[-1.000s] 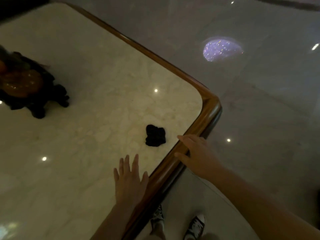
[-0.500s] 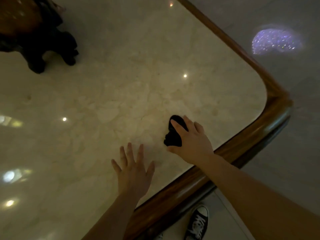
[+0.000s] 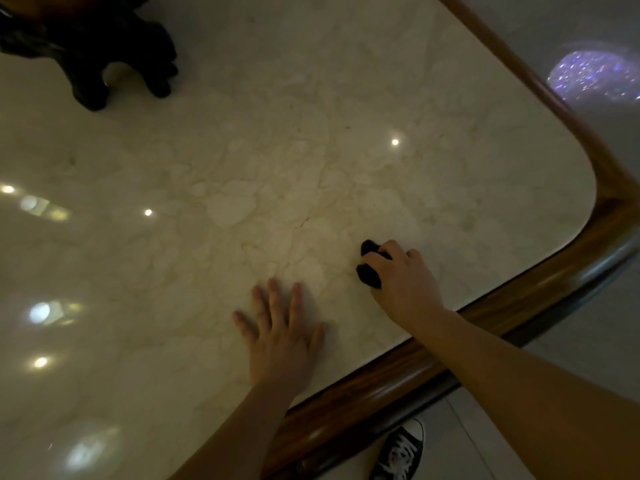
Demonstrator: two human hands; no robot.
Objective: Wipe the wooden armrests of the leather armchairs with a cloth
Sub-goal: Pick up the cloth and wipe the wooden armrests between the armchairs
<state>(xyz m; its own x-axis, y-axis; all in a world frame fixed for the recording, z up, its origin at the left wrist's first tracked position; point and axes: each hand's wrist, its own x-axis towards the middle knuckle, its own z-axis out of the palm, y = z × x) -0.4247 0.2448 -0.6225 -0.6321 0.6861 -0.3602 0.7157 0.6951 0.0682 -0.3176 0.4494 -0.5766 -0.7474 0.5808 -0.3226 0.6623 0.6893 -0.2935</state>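
Right hand (image 3: 403, 282) gripped the black cloth (image 3: 369, 271) with curled fingers on the marble table (image 3: 277, 168); left hand (image 3: 280, 336) lay flat beside it, fingers spread.

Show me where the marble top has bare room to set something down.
The widest free patch lies between the dark carved stand and the hands. Marble toward the rounded wooden corner is bare too. Crowded: the near edge, where left hand lies flat and right hand grips the black cloth.
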